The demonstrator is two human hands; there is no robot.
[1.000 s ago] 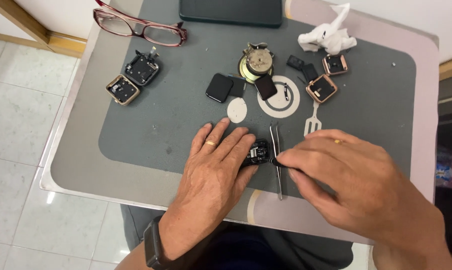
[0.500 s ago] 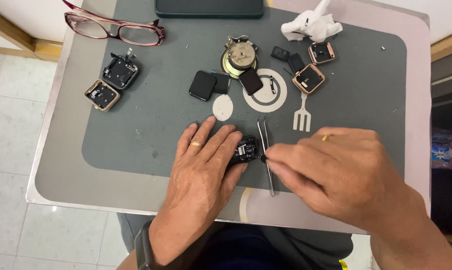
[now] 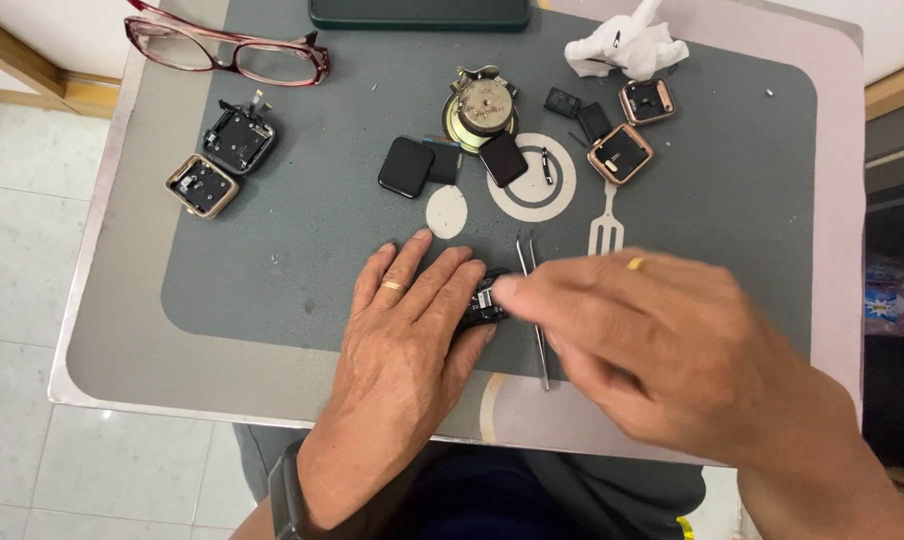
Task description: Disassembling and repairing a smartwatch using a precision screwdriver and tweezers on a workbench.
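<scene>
My left hand (image 3: 402,350) lies palm down on the grey mat (image 3: 292,280), its fingertips pressing and steadying a small black watch case (image 3: 482,300). My right hand (image 3: 662,340) reaches in from the right, blurred, with a fingertip touching the case's right edge. I cannot make out whether it pinches anything. Metal tweezers (image 3: 540,345) lie on the mat just under the right hand's fingers. Both hands wear a gold ring.
Red-framed glasses (image 3: 227,55) lie at the back left, with a dark tablet (image 3: 422,12) behind them. Two opened watch cases (image 3: 222,160) sit on the left. Black screens (image 3: 407,165), a round brass movement (image 3: 482,105), two rose-gold cases (image 3: 632,125) and white putty (image 3: 627,45) are spread across the back.
My right hand has slid left over the tweezers, so its fingertip now meets the watch case. The left hand stays on the case. The camera view has shifted slightly.
</scene>
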